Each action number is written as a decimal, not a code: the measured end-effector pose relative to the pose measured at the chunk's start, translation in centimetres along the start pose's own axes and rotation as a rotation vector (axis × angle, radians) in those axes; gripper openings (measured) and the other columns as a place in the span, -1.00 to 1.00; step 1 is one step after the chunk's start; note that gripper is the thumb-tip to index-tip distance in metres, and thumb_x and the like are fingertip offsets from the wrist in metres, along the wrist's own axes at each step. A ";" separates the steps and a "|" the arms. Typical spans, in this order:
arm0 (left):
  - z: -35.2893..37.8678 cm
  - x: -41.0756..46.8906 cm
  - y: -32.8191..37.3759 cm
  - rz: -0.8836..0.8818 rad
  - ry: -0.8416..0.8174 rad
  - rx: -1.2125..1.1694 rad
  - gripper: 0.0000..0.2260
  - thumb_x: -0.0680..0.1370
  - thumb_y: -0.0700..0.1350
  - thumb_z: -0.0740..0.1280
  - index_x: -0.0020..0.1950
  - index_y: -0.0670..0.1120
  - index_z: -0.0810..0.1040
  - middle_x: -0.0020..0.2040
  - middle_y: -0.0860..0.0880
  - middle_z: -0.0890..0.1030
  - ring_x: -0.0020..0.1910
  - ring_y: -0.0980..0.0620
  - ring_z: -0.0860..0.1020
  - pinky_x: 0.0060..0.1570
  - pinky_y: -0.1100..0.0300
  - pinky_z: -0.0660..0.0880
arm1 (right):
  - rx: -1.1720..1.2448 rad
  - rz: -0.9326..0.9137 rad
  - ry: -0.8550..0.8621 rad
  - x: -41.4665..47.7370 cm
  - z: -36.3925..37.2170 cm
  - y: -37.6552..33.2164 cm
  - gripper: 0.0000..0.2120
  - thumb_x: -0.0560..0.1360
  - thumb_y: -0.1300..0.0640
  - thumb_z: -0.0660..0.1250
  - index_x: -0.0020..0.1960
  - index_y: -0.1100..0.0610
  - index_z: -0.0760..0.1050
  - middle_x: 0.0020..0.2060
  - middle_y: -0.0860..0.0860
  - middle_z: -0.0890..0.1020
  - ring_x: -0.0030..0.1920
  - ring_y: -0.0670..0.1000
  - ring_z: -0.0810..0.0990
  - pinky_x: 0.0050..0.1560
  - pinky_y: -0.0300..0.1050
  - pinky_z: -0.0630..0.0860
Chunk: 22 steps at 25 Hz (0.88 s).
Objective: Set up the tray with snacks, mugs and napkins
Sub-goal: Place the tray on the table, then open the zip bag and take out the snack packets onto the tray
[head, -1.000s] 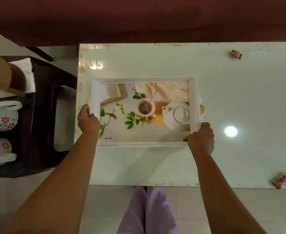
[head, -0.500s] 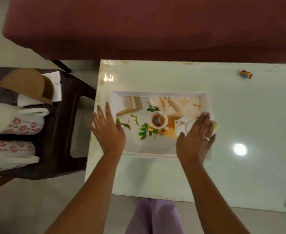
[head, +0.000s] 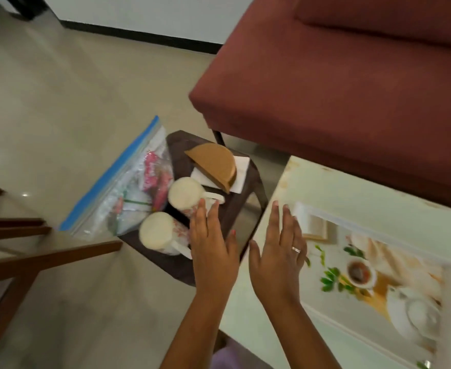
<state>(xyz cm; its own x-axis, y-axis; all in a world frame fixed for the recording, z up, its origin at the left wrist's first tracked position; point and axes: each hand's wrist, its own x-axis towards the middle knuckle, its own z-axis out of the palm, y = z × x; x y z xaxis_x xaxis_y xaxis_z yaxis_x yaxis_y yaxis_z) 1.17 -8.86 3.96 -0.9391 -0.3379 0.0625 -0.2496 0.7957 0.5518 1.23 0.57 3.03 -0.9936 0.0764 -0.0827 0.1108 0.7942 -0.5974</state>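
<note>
Head view, looking down at an angle. Left hand (head: pixel 213 243) is flat over a dark stool (head: pixel 245 209), fingers straight, grip apart & holding nothing. Its fingertips lie by the handle of the far mug (head: pixel 185 194); can't tell if they touch. The near mug (head: pixel 156 233) stands just beside that hand. Both mugs are white w/ red flowers, upright on the stool. Behind them, white napkins (head: pixel 239 169) sit under a brown half-round holder (head: pixel 213 162). A clear zip bag (head: pixel 128 193) w/ blue seal, snacks inside, leans at the stool's left side. Right hand (head: pixel 277 259), ring on one finger, has its grip apart too, fingers straight, held at the pale table (head: pixel 352 187) edge, just beside the tray (head: pixel 300 214) corner. The tray lies flat on the table, w/ a printed tea scene. A maroon sofa (head: pixel 339 89) is behind.
</note>
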 end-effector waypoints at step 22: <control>-19.4 11.7 -13.2 -0.336 -0.226 -0.419 -0.76 0.39 0.00 0.48 0.04 0.06 0.65 -0.06 0.13 0.67 -0.15 0.19 0.62 -0.03 0.18 0.59 | 0.816 0.351 -0.212 4.0 7.0 -25.6 -0.69 0.52 0.26 0.29 0.25 0.10 0.46 0.08 0.09 0.64 0.03 0.03 0.63 0.07 -0.03 0.59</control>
<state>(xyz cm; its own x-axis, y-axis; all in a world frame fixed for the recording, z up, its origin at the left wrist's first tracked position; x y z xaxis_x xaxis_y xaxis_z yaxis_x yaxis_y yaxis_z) -1.93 -33.11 13.53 -0.8633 -0.3848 -0.3265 -0.4708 0.3814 0.7955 -5.39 -23.69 12.39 -0.8845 0.0565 -0.4631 0.4661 0.0673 -0.8821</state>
